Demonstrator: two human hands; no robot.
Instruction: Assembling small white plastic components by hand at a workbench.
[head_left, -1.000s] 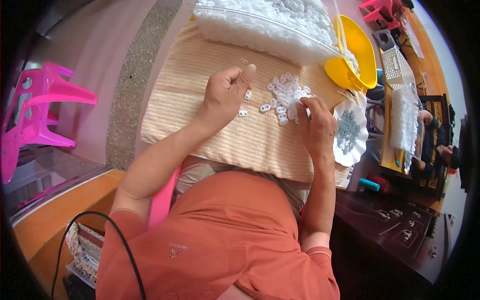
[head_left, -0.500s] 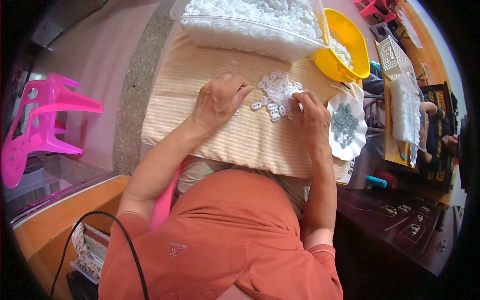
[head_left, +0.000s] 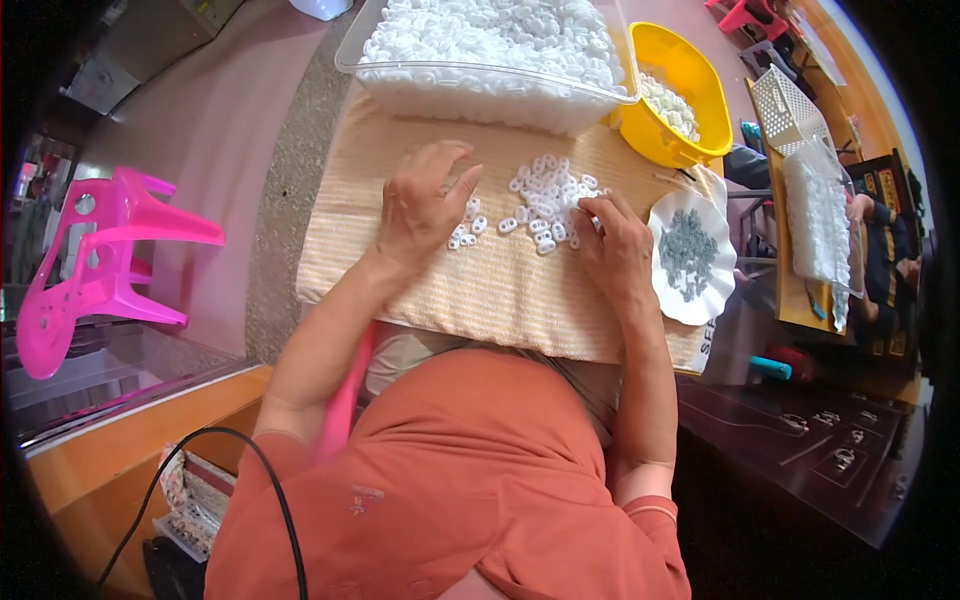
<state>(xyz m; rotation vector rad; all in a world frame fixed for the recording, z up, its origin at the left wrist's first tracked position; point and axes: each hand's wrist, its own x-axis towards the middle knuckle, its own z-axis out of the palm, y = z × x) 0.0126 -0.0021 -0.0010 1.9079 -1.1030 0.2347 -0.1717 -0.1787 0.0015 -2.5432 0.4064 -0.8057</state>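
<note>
A loose pile of small white oval plastic pieces with two holes (head_left: 542,200) lies on a striped yellow towel (head_left: 500,300). My left hand (head_left: 425,205) is left of the pile, its thumb and fingers apart. Several more of the white pieces (head_left: 468,230) lie beside its thumb, separate from the pile. At the pile's right edge is my right hand (head_left: 615,245), thumb and index finger bent together at the pieces. What sits between those fingertips is too small to make out.
A clear bin heaped with white pieces (head_left: 480,85) stands at the back, beside a yellow basin (head_left: 705,100) with cream pieces inside. A white fluted dish (head_left: 725,265) with grey-green bits sits right. Pink stool (head_left: 120,245) at far left; another person (head_left: 880,235) at far right.
My left hand has opened its fingers and shifted slightly left. Several white pieces now show beside it. My right hand stays at the pile's edge. The whole view has shifted slightly.
</note>
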